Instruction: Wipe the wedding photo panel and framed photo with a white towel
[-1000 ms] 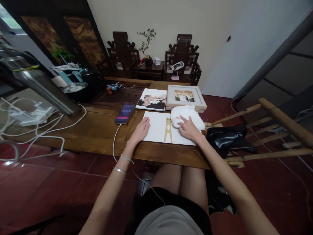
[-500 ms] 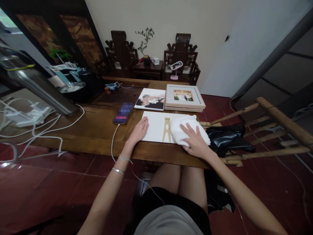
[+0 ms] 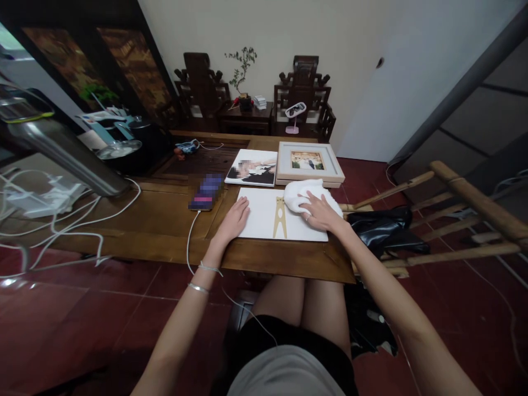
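A white rectangular board [image 3: 258, 220] lies flat near the table's front edge, with a tan, A-shaped piece [image 3: 280, 217] on its middle. My left hand [image 3: 236, 218] rests on the board's left edge, fingers stretched out and holding nothing. My right hand [image 3: 319, 212] presses on a bunched white towel [image 3: 297, 193] at the board's far right part, its fingers spaced and bent into the fabric. The towel covers that corner of the board. Behind the board are a photo panel [image 3: 251, 168] and a light framed picture [image 3: 307, 160] on top of another frame.
Left of the board lies a phone [image 3: 205, 192] with a white cable plugged in. Tangled cables and a power strip [image 3: 61, 192] are beside a steel flask [image 3: 70, 154] farther left. A bamboo chair [image 3: 474, 192] with a black bag [image 3: 379, 228] stands at the right.
My right hand and the towel have moved away from me across the board, uncovering its near right corner. My left hand has stayed on the board's left edge.
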